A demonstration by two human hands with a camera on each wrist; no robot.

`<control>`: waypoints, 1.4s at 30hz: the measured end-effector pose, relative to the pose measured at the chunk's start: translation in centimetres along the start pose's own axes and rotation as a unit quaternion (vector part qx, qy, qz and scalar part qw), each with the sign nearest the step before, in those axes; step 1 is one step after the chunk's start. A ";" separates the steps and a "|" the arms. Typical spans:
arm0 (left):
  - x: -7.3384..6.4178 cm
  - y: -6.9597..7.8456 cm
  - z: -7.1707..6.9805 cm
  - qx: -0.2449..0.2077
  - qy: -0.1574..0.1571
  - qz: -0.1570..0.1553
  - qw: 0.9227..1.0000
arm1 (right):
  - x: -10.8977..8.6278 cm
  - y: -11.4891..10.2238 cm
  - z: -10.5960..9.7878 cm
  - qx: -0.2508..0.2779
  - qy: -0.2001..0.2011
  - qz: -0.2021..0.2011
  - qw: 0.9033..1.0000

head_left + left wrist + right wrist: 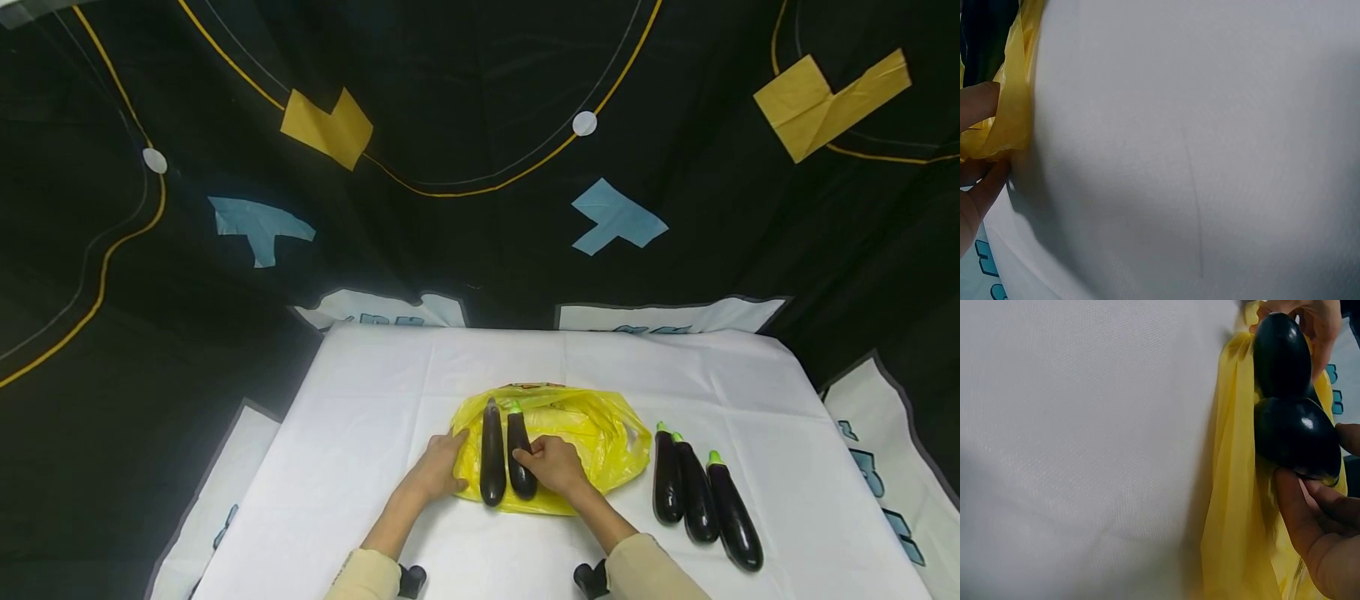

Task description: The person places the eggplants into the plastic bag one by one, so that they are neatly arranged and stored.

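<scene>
A yellow plastic bag (592, 425) lies on the white-covered table, with two dark eggplants side by side on it. My left hand (438, 468) pinches the bag's left edge; in the left wrist view the yellow film (1016, 119) runs between thumb and fingers. Just right of that hand is the left eggplant (492, 458). My right hand (557, 463) grips the right eggplant (519, 458), which has a green stem end. In the right wrist view, fingertips (1288, 484) press its underside near the blunt end (1300, 434), the other eggplant's end (1282, 356) beside it.
Three more eggplants (697, 492) with green stem ends lie in a slanted row to the right of the bag. A white cloth (360, 400) covers the table. Behind it hangs a dark curtain (450, 250) with taped patches.
</scene>
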State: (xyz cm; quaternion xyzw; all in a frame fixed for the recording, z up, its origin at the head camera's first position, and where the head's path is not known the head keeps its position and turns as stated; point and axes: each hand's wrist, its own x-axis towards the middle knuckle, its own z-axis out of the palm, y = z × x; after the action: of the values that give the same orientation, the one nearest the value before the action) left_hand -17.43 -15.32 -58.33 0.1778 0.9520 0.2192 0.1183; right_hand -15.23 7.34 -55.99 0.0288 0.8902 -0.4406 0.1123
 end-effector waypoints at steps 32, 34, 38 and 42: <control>-0.2 0.2 0.0 0.002 0.003 0.000 1.000 | 0.1 0.5 0.1 -0.009 -0.007 0.013 1.000; -0.1 0.2 0.0 0.001 0.002 -0.001 1.000 | 0.1 0.5 -0.2 -0.007 -0.008 0.010 1.000; -0.1 0.2 -0.1 -0.001 -0.001 -0.005 1.000 | -0.3 0.4 -1.2 -0.007 -0.004 0.007 1.000; -0.1 0.2 -0.1 -0.004 -0.002 -0.002 1.000 | -0.9 0.1 -2.7 -0.011 0.010 0.003 1.000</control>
State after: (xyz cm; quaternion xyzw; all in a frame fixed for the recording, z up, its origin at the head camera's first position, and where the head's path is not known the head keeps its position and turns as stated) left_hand -17.28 -15.23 -58.15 0.1760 0.9514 0.2220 0.1210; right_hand -14.77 9.57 -54.32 0.0341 0.8958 -0.4305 0.1052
